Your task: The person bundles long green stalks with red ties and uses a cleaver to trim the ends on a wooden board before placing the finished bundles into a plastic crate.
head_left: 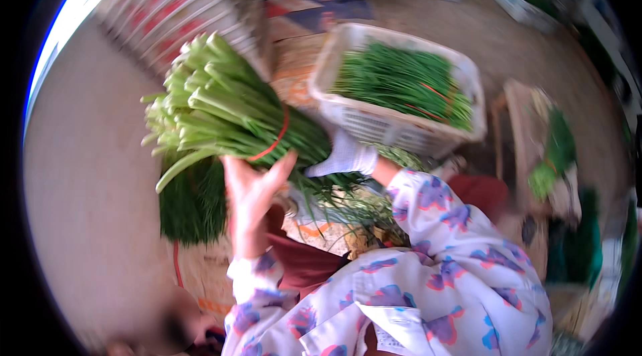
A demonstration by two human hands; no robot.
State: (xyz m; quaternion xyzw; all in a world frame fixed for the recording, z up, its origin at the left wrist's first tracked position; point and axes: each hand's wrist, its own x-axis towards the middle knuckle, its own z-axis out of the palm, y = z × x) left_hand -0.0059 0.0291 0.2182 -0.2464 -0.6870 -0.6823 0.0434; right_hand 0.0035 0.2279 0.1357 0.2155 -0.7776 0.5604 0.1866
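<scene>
Nearest the viewer, a white garment (481, 272) patterned with purple and blue shapes covers the person's torso and both forearms; dark red trousers (301, 259) show beside it. Beyond, a large bunch of long green stalks (224, 98) is held raised and tilted left of centre, its pale cut ends toward the upper left and its dark leaves toward the lower right; a red band (277, 136) encircles it. The hands differ in covering. The bare left hand (253, 185), blurred, stands with thumb and fingers parted against the underside of the bunch near the band. The right hand (344, 154), in a pale glove, grips the leafy part. Below the bunch at left hang darker greens (192, 205). Just beyond the right hand, a white crate (374, 122) contains banded green stems (398, 78). Farther right, another bundle (558, 142) lies on a brown support (521, 118).
</scene>
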